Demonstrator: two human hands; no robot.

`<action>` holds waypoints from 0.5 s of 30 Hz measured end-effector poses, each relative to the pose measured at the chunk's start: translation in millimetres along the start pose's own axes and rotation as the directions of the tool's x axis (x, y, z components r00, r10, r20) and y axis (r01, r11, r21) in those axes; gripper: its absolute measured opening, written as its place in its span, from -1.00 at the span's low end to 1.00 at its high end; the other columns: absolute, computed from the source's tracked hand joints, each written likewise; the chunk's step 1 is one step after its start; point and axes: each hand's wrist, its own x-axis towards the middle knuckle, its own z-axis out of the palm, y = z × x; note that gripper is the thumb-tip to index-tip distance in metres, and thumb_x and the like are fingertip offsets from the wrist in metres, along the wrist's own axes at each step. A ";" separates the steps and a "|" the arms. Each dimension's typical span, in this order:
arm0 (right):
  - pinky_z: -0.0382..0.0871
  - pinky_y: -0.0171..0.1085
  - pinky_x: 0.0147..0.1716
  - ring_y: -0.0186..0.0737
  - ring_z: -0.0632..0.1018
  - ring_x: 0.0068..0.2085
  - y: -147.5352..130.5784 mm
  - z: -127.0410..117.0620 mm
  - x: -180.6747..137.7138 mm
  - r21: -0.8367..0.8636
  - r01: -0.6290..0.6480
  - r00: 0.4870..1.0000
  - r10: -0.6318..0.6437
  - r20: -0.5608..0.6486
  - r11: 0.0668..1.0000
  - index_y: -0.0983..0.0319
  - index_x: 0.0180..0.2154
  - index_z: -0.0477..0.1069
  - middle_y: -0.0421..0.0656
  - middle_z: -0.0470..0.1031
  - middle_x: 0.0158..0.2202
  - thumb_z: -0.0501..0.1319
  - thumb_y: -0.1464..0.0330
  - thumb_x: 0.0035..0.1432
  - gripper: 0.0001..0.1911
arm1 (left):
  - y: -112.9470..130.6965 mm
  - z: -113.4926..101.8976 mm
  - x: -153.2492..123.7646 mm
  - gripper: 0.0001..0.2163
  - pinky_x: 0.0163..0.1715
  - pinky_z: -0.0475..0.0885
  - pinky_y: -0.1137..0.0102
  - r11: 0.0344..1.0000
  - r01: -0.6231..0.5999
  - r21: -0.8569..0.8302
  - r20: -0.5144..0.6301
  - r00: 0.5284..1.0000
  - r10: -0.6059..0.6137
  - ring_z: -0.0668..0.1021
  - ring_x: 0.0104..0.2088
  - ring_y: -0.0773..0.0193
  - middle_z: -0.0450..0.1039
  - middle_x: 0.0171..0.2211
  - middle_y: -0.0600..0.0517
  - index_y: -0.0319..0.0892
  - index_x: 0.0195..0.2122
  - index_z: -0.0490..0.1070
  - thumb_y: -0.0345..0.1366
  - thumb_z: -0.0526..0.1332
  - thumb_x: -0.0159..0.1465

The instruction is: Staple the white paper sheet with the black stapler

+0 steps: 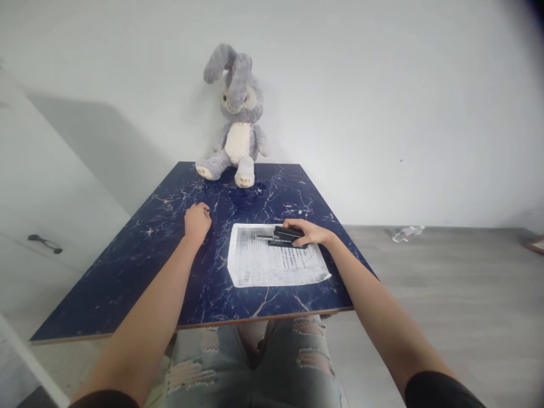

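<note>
A black stapler [285, 236] with its top raised and a metal strip showing lies over the printed sheet of paper [272, 269]. My right hand [306, 231] grips the stapler's right end between thumb and fingers. To the left of the paper, my left hand [198, 221] is closed above the dark blue marbled table [221, 300]. A small dark bit shows at its fingertips, too small to name. The paper lies flat, with slightly curled edges and lines of print.
A grey plush rabbit [238, 141] sits at the table's back edge, leaning on the white wall [361, 102]. Tiny scraps lie behind the paper. A clear plastic piece [407, 233] rests on the grey floor at right. A dark handle [45, 243] is at left.
</note>
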 end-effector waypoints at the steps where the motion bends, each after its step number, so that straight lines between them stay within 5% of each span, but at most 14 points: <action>1: 0.23 -0.27 -0.27 -0.21 0.42 -0.26 -0.7 0.2 0.0 0.004 -0.002 1.000 0.002 0.003 1.000 0.22 -0.17 0.34 -0.24 0.39 -0.25 0.41 0.33 0.03 -0.64 | 0.6 -0.3 -0.4 -0.76 0.11 0.43 0.10 1.000 -0.005 0.019 -0.007 1.000 0.006 0.59 -0.04 -0.05 0.57 -0.12 -0.21 -0.22 -0.08 0.57 -0.45 0.15 0.32; 15: 0.27 -0.27 -0.25 -0.19 0.44 -0.23 -2.0 0.0 -0.4 0.007 0.013 1.000 -0.014 0.011 1.000 0.22 -0.17 0.34 -0.22 0.41 -0.23 0.41 0.32 0.05 -0.65 | 0.4 1.6 -0.7 -0.77 0.09 0.47 0.15 0.994 0.005 0.107 -0.033 0.999 -0.002 0.60 -0.06 0.01 0.55 -0.11 -0.16 -0.17 -0.08 0.59 -0.41 0.17 0.34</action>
